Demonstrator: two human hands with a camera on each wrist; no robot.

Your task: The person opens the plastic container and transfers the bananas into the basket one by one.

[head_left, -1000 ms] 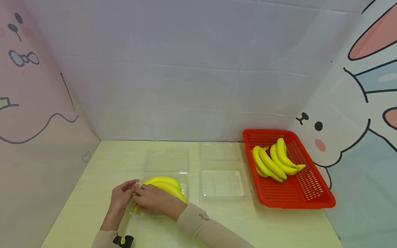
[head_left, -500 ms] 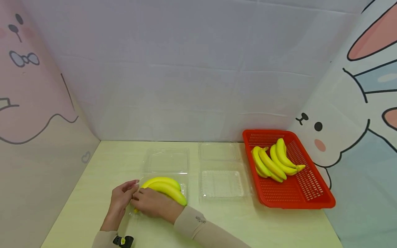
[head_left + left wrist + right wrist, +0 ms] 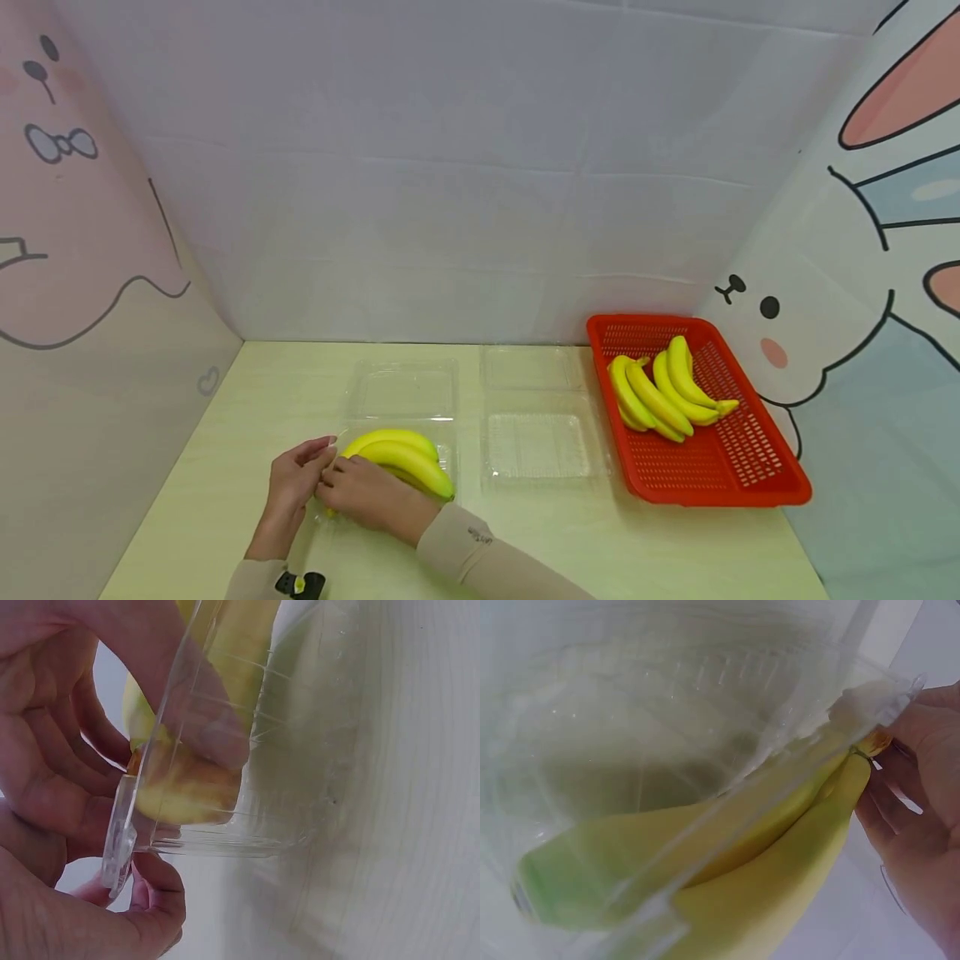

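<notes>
A bunch of yellow bananas (image 3: 408, 462) with green tips lies in the left clear plastic clamshell container (image 3: 447, 433), whose lid is folded back. At the container's left side, my left hand (image 3: 292, 475) pinches the rim between thumb and finger. My right hand (image 3: 375, 493) reaches across the front of the bunch and grips its stem end, largely hidden beneath the hand in the head view. In the left wrist view, a thumb shows through the clear wall against the brownish stem (image 3: 191, 799). The right wrist view shows the bananas (image 3: 765, 892) partly behind the plastic.
A second clamshell container (image 3: 536, 446) lies opened to the right. Farther right, a red plastic basket (image 3: 693, 483) holds more bananas (image 3: 660, 396). A pale fabric wall (image 3: 450, 208) stands at the back edge of the table (image 3: 225, 450).
My right hand has slid slightly left and toward the front, uncovering more of the front banana. The left hand has stayed almost still at the container's rim.
</notes>
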